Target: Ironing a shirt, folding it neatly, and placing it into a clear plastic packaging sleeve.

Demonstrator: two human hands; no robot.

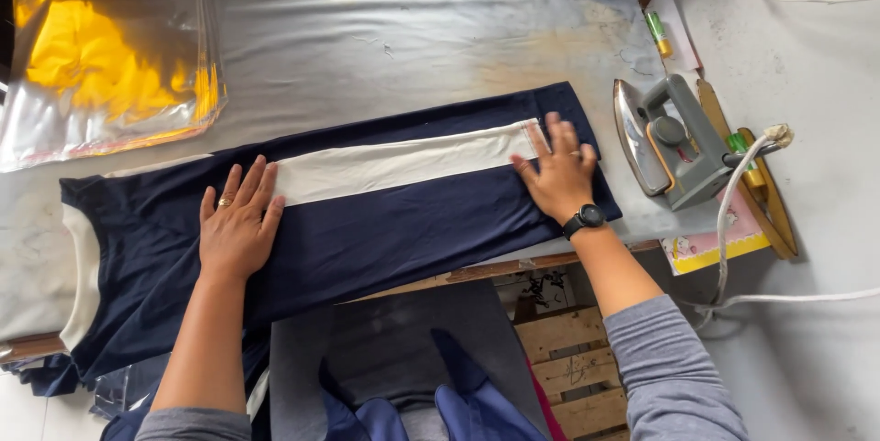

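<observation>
Navy cloth with a broad white stripe lies folded long across the tabletop (385,47), which is covered by a pale, scorched-looking pressing sheet. This garment (367,221) runs from the left edge, where its white-trimmed end droops toward the edge nearest me, to the right end near the iron. I have my left hand (236,226) pressed flat on the navy part just below the stripe, fingers (261,186) spread and straight, gripping nothing, only weighing the fabric down so it stays put. My right hand (557,175) lies flat on the far right end of the fold, fingers stretched out over the stripe's end and the navy edge, again holding nothing, palm down to keep the layers aligned and smooth. A dark watch (585,218) sits on that wrist.

Just beside my right hand, apart from the cloth, a grey iron (669,143) stands tipped on its side on a wooden rest (765,207), soleplate turned away from the fabric, its white cord (733,221) trailing off to the right. At upper left a stack of clear plastic bags (110,74) holds something yellow, possibly folded garments. More dark cloth hangs below the tabletop edge, by my lap.
</observation>
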